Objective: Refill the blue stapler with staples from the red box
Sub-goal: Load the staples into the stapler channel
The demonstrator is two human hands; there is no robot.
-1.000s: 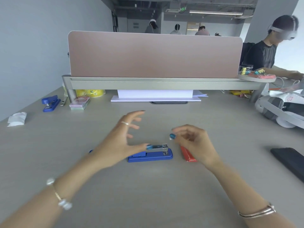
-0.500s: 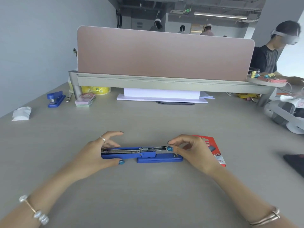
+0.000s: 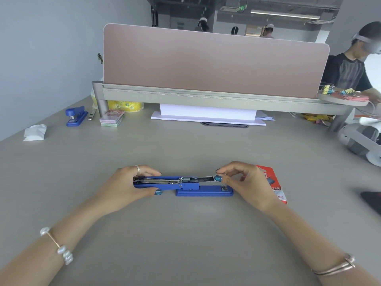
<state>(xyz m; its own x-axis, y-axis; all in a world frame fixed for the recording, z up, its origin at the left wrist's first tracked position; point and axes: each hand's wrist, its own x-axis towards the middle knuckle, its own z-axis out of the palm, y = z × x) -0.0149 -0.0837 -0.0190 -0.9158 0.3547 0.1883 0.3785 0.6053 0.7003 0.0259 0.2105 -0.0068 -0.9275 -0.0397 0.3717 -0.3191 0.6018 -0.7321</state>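
Note:
The blue stapler [image 3: 203, 190] lies on the grey desk, swung fully open so its top arm points left and its metal staple channel faces up. My left hand [image 3: 125, 186] grips the flipped-back top arm between thumb and fingers. My right hand [image 3: 245, 182] pinches the front end of the metal staple channel, thumb and forefinger on it. The red box [image 3: 274, 182] lies flat on the desk just behind and right of my right hand, partly hidden by it.
A second blue stapler [image 3: 75, 116] and stacked small boxes [image 3: 112, 118] sit at the far left by a pink divider [image 3: 214, 62]. A white paper stack [image 3: 208, 114] lies under the shelf. A crumpled tissue [image 3: 35, 132] is left, a dark object [image 3: 371, 201] right. A person works at far right.
A second ago the stapler was closed and my hands hovered over it. The top arm has since swung open to the left, and both hands now hold its ends.

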